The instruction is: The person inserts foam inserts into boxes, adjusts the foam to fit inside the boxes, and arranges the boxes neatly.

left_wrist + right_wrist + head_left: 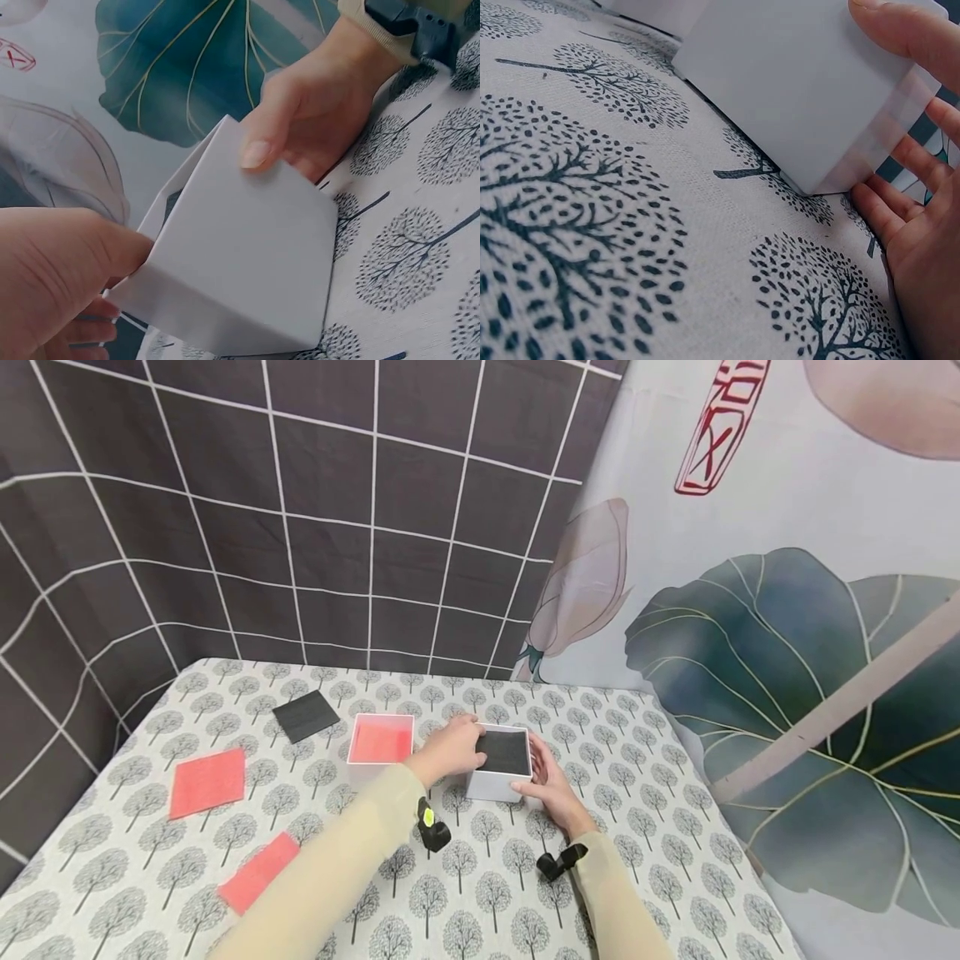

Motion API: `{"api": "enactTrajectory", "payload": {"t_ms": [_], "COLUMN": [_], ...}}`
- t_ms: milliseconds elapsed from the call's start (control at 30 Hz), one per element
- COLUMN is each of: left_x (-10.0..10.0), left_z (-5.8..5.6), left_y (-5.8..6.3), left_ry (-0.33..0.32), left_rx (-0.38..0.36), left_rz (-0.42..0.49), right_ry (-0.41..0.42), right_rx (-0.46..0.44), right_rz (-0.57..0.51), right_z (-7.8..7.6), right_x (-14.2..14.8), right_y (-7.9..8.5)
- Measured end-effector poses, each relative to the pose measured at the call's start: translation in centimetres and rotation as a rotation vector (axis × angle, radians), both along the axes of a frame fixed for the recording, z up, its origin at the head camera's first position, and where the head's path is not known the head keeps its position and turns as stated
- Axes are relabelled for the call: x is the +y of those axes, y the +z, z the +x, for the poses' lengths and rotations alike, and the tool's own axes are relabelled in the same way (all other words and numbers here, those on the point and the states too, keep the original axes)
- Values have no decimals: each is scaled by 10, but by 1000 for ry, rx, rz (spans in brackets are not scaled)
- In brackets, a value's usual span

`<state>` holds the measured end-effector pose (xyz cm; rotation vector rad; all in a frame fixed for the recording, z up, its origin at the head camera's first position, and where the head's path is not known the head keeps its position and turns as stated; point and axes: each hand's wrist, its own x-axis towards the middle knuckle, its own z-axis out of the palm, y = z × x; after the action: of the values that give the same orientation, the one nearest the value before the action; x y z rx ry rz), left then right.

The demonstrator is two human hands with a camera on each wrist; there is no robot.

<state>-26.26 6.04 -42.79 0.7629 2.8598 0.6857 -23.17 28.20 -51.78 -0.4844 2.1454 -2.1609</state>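
A white open-topped box [501, 787] stands on the table with a flat black sheet [507, 752] showing inside its rim. My right hand [557, 787] grips the box's right side, thumb on the front wall and fingers round the side. Over the left rim reaches my left hand [452, 747], its fingers at the back left corner. In the left wrist view the left thumb [124, 251] goes behind the edge of the front wall, its tip hidden; I cannot tell whether the hand pinches anything.
A second white box [367, 770], just left, holds red sheets [381, 740]. Farther left lie a black square sheet [306, 716], a red square [207, 782] and another red piece [257, 872], partly behind the left sleeve. A tree-print cloth [480, 902] covers the table; curtains hang behind.
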Motion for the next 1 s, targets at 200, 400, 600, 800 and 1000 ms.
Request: {"api": "enactTrajectory", "payload": {"t_ms": [200, 400, 600, 800, 1000], "left_x": [-3, -6, -10, -11, -14], "left_z": [6, 14, 21, 28, 36], "left_y": [-6, -6, -4, -3, 2], "left_ry": [13, 27, 17, 28, 32], "left_rx": [90, 81, 85, 122, 133], "left_rz": [63, 171, 234, 261, 280], "right_ry": [5, -20, -29, -28, -36], "right_rx": [3, -15, -60, -56, -19], "right_rz": [0, 27, 65, 124, 111], "right_z": [0, 1, 2, 9, 3], "right_x": [-1, -2, -4, -10, -5], "right_y": [0, 3, 9, 21, 8]}}
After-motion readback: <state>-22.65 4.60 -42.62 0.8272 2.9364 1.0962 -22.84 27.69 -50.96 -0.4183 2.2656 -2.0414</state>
